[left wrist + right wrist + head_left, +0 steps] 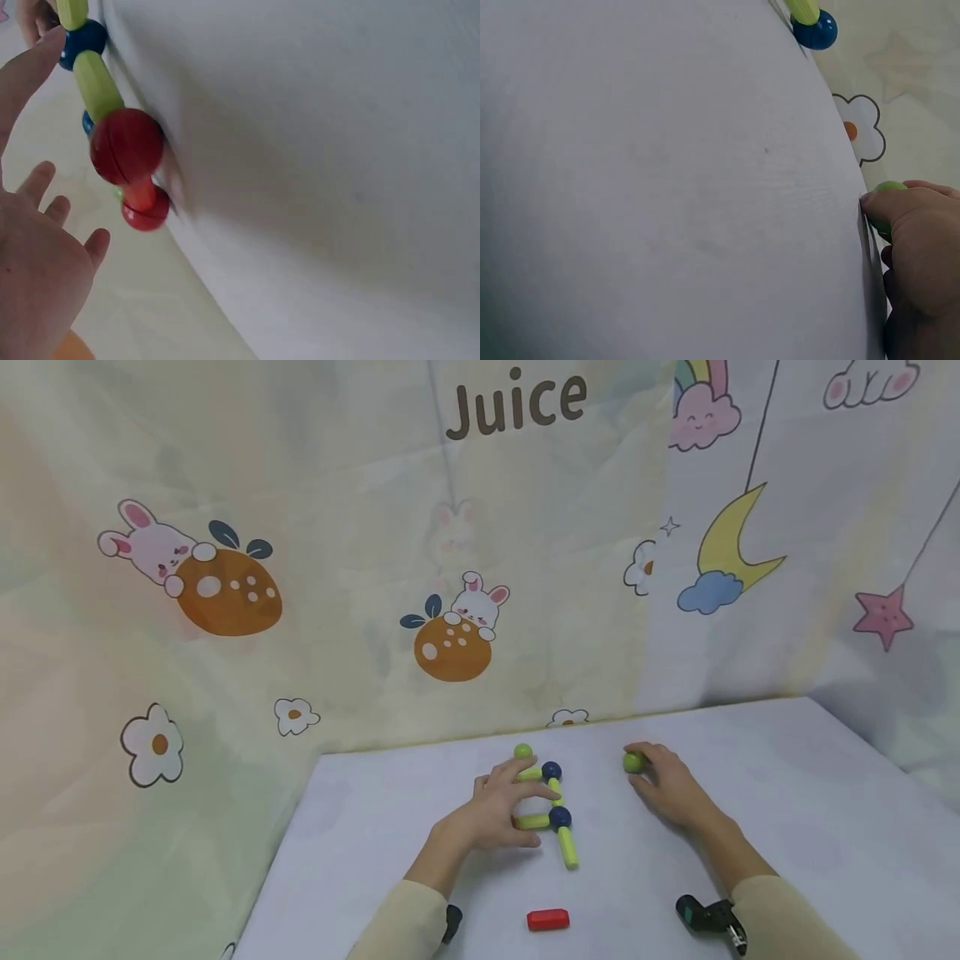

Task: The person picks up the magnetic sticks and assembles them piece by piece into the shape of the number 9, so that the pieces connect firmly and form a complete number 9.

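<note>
Pale cream long sleeves cover both forearms; black wrist cameras strapped beneath.

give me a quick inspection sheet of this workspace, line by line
surface: white cloth-covered table, flat.
job's things: built figure of yellow-green plastic rods and dark blue balls lying flat at table centre, a green ball at its far end; loose green ball to its right.
clutter: red rod with rounded ends near the front edge; small black device beside the right sleeve.
grippers: left hand rests on the figure, fingers extended; right hand pinches the loose green ball.
cables: nothing seen.
surroundings: cartoon backdrop cloth with rabbits, flowers, moon and the word Juice.
</note>
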A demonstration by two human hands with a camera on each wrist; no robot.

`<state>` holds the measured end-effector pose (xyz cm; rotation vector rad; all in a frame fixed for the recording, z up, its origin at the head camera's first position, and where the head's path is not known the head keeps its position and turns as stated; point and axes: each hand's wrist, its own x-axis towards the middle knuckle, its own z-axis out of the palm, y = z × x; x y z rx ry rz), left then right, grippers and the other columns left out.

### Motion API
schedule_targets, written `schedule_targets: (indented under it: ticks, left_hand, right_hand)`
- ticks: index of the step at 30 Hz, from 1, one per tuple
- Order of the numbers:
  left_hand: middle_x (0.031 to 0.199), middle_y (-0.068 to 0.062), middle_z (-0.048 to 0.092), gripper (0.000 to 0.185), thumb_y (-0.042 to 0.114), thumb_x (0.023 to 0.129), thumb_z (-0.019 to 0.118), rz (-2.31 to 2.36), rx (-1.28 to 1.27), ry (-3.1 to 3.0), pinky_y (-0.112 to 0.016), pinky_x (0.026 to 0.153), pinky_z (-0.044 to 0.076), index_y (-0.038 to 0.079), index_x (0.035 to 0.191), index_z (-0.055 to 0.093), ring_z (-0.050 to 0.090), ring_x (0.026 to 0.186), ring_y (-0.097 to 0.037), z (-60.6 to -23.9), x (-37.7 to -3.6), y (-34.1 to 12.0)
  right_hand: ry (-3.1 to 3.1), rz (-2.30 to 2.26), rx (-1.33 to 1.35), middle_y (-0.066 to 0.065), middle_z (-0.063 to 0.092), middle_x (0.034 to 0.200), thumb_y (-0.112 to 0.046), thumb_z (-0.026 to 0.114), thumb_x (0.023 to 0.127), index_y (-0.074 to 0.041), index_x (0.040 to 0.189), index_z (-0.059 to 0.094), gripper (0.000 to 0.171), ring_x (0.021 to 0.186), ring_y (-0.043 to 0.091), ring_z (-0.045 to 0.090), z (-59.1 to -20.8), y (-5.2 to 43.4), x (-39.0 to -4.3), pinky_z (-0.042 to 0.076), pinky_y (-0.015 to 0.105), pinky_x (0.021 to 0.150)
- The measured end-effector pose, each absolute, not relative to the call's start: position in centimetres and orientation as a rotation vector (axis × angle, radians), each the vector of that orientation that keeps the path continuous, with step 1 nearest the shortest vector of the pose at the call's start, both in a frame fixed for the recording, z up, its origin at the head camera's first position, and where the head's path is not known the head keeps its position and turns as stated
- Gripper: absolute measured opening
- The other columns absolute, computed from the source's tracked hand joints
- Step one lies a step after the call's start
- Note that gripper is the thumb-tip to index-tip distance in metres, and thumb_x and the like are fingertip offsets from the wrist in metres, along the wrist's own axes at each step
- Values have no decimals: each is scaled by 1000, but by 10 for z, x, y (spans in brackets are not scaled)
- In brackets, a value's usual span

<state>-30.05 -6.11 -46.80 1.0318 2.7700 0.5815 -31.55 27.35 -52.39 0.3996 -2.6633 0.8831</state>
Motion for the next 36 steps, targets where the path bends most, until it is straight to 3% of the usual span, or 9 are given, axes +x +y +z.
schedule_targets:
  ticks: [7,17,28,36]
  left_hand:
    - [169,7,22,54,30,82,87,462,1120,2770,-65,115,24,47,129,66,17,155,-29,-464,-294,-44]
    - [166,5,31,46,20,84,80,394,1102,2743,-63,115,26,50,118,71,18,156,-29,-472,-293,-27]
    - [164,5,34,37,19,89,79,287,1127,2735,-58,112,30,49,109,73,20,155,-29,-477,-293,-24]
    - [161,3,40,27,19,91,77,307,1152,2724,-58,115,27,44,100,74,23,155,-28,-479,-294,-18]
  right_hand:
    - [-2684,907,406,22,64,125,-2,67,94,0,133,57,40,122,46,57,-520,274,-301,42,64,104]
    - [-2763,930,425,18,64,128,-11,67,97,-1,136,53,43,125,43,57,-521,268,-280,45,62,104]
    - [-2707,1008,475,-3,63,125,-19,73,96,-12,129,60,36,123,25,61,-525,247,-244,48,53,104]
    - [-2746,1035,494,-7,64,124,-24,74,95,-14,128,62,37,126,27,58,-516,244,-230,44,57,107]
